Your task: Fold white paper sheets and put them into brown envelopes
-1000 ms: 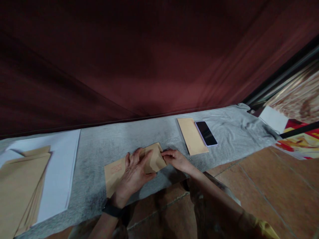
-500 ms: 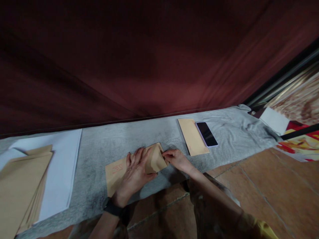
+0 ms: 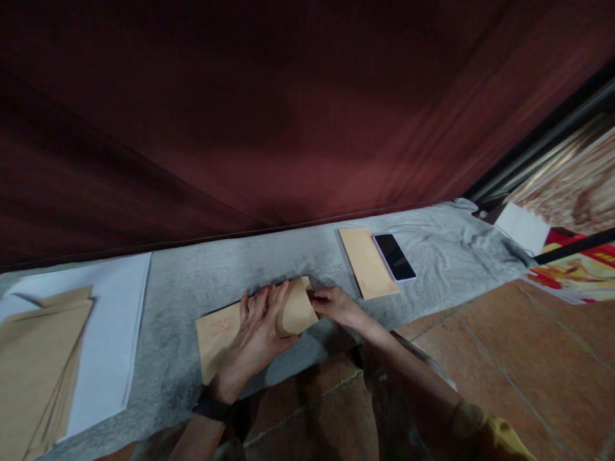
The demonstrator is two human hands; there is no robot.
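A brown paper envelope (image 3: 223, 328) with a small red stamp-like print lies slantwise on the grey cloth. Across its middle my left hand (image 3: 262, 333) presses down, fingers spread and flat, a dark band on the wrist. My right hand (image 3: 336, 306) is at the envelope's right end, fingers bent together at its mouth. Its fingertips are partly hidden there, and the paper bulges open beside them. Right of that hand are a second brown envelope (image 3: 368, 266), lying flat, and a phone (image 3: 394, 257) with a dark screen and pale purple case, touching the envelope's edge.
At left, a stack of larger brown envelopes (image 3: 41, 365) rests on white sheets (image 3: 115, 320). A grey cloth (image 3: 182, 282) covers the narrow surface, with a dark red curtain (image 3: 269, 128) behind. Tiled floor (image 3: 504, 352) lies in front; a white box-like object (image 3: 521, 227) stands at right.
My right fingers have moved slightly deeper into the envelope's mouth, and the raised paper there lies flatter. My left hand stays on the envelope. The whole view has shifted a little.
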